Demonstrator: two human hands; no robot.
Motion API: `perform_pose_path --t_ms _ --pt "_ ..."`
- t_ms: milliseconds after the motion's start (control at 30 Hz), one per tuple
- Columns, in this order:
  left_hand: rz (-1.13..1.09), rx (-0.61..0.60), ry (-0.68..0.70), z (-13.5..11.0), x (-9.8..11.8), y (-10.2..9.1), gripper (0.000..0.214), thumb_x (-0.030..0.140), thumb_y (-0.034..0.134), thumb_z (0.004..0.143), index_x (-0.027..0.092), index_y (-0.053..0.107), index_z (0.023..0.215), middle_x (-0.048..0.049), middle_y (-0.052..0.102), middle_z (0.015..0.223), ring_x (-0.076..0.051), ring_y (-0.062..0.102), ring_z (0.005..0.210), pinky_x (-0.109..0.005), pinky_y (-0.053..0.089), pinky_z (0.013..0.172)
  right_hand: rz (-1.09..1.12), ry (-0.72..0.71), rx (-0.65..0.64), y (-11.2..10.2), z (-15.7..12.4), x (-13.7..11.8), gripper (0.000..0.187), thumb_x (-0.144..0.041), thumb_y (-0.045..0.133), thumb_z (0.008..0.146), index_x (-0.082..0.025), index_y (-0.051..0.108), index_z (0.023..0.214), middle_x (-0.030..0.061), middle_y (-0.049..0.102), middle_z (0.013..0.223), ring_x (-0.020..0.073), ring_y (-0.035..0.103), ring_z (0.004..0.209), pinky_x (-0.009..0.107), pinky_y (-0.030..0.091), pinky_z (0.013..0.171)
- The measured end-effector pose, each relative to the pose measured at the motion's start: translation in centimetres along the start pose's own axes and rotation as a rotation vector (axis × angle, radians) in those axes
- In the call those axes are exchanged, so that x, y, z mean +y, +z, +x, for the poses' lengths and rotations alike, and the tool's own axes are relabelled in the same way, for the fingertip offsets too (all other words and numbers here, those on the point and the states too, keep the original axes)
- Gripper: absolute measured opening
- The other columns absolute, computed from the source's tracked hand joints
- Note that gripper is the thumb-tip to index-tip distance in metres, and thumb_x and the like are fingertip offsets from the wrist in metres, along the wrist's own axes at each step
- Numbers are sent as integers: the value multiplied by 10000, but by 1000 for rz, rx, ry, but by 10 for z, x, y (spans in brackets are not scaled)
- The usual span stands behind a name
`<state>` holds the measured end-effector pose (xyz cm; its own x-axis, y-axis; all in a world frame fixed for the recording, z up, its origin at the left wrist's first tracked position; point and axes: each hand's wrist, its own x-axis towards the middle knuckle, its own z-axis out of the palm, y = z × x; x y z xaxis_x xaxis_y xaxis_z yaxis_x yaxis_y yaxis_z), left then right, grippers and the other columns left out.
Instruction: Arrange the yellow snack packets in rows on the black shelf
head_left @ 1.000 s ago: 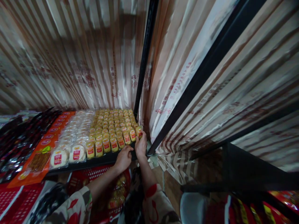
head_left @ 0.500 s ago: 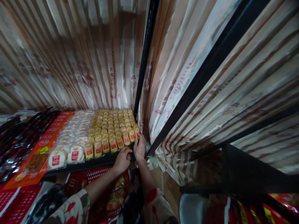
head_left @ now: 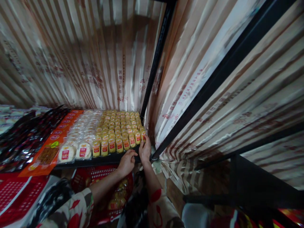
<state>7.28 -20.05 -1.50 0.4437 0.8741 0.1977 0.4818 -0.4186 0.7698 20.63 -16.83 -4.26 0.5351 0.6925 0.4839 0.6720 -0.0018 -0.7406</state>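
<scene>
Rows of small yellow wrapped cakes with red labels stand upright at the right end of a dark shelf. My right hand is at the front right corner, its fingers round the last cake of the front row and partly covering it. My left hand is just left of it at the shelf's front edge, fingers curled together; whatever is in them, if anything, is hidden. Round white wrapped cakes lie in rows left of the yellow ones.
Orange snack packs and dark shiny packets fill the shelf leftward. Below is a red basket holding yellow wrapped cakes. Black posts and pleated curtains close off the back and right. A red crate stands lower left.
The view has turned slightly left, so the shelf appears farther right. Both hands stay at the same corner; the right fingers still touch the end cake.
</scene>
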Motion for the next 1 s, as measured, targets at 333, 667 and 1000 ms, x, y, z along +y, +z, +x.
perform_pose_path --t_ms 333,667,1000 --pt "32 -4 -7 -3 0 -13 358 -9 392 705 177 634 892 -63 592 1086 -160 556 1040 -317 452 935 59 5 12 3 7 8 416 -223 303 839 -92 551 1147 169 578 1164 215 524 1092 403 393 968" --pt "428 -21 357 43 15 4 467 38 399 733 109 527 1176 -130 448 1342 -241 229 1339 -454 301 1060 151 178 -15 -3 5 5 449 -302 286 862 -110 513 1198 147 564 1207 206 518 1120 392 378 980" --pt "621 -44 554 53 -13 24 551 190 371 826 90 309 1364 -122 299 1440 -226 115 1371 -460 95 1114 295 223 -121 -13 3 0 562 -446 189 906 -121 420 1301 128 409 1373 180 358 1277 381 258 1070"
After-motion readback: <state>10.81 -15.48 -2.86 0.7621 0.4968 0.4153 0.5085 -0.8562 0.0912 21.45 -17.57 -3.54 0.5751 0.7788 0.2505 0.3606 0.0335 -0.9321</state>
